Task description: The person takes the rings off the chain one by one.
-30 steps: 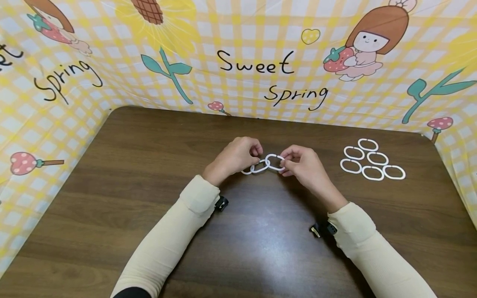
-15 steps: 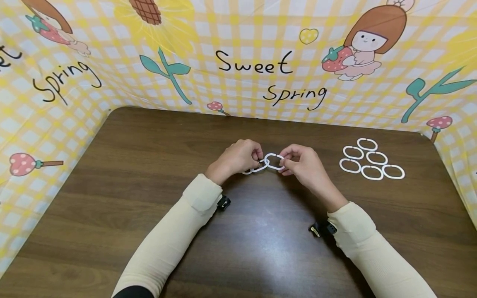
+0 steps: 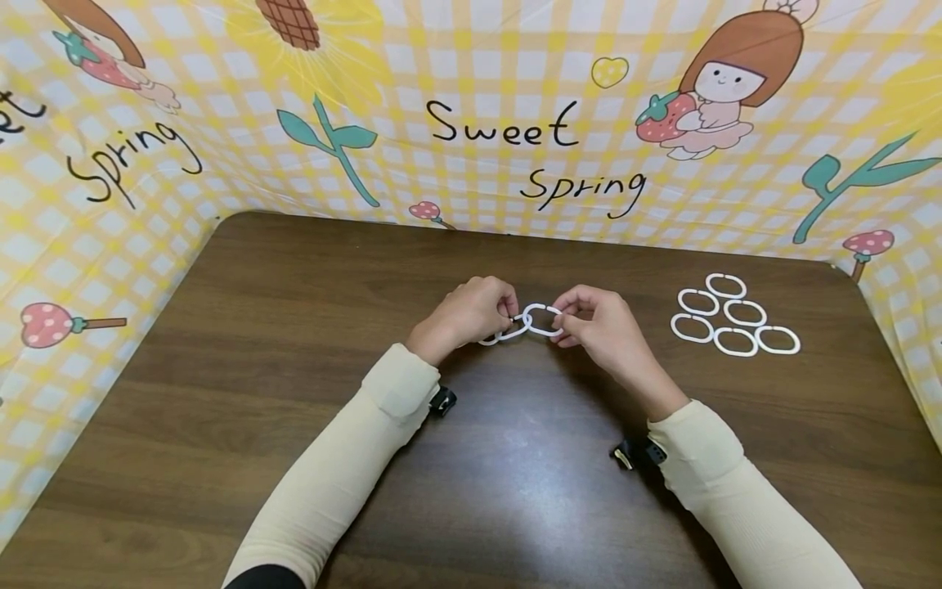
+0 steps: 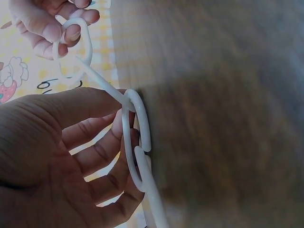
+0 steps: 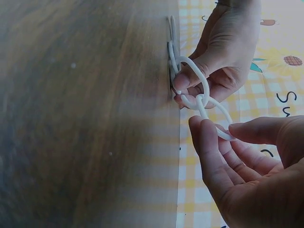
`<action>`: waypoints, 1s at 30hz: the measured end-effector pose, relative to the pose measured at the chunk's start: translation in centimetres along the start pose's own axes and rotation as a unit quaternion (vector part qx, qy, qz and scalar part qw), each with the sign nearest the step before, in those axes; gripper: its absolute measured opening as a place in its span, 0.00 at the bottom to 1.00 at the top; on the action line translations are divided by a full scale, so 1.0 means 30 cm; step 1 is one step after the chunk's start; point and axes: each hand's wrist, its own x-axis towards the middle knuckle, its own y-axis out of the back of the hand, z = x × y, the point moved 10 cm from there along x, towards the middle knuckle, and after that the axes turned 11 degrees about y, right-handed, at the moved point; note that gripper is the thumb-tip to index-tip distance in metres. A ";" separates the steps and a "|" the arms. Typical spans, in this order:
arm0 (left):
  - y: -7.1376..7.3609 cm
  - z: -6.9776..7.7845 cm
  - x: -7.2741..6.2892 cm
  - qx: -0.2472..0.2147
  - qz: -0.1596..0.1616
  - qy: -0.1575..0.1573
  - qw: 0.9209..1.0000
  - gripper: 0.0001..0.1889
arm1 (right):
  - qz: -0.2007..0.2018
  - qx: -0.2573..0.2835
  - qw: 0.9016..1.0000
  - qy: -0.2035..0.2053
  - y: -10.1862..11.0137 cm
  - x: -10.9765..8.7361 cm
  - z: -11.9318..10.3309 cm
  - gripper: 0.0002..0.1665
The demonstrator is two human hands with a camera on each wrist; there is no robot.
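In the head view, a white link chain [image 3: 514, 334] is held over the tabletop [image 3: 515, 491]; its end link [image 3: 543, 334] is pinched by the right hand [image 3: 599, 327], at three o'clock from the left hand [image 3: 465, 312]. Farther at three o'clock, six loose oval links [image 3: 736, 354] are laid. In the left wrist view, the neighbouring link [image 4: 101, 80] is clamped between the left hand's thumb and fingers. In the right wrist view, the two links are seen interlocked.

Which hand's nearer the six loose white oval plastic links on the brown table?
Right. The right hand is left of the loose links, apart from them; the left hand is farther left, beyond the right hand.
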 end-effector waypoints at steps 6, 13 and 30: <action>0.002 0.000 -0.003 -0.005 0.002 -0.003 1.000 0.04 | 0.001 -0.001 1.000 -0.003 0.001 -0.001 0.003 0.10; 0.005 0.008 -0.007 -0.024 0.000 -0.020 1.000 0.04 | 0.001 -0.007 1.000 0.001 0.005 -0.002 0.004 0.10; 0.017 0.026 -0.011 -0.062 0.004 -0.064 0.996 0.07 | 0.001 -0.018 1.000 0.006 0.015 -0.002 0.003 0.09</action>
